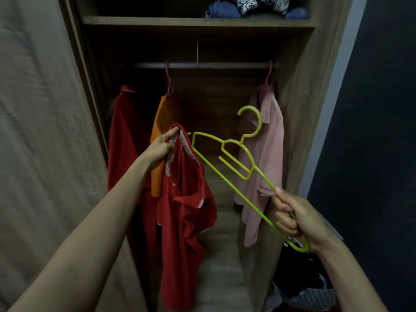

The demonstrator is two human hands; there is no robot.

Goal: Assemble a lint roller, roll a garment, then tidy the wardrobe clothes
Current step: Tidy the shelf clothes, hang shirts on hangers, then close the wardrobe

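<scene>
Both hands clenched: left hand (160, 147) pinches red shirt (184, 212) collar; right hand (299, 219) grasps green hanger (234, 167), slanting up-left.

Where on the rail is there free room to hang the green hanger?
Free: the stretch of rail between the orange garment and the pink shirt. Crowded: the rail's left end, where a red garment hangs against the orange one. The top shelf is bare at left, with folded clothes at right.
</scene>
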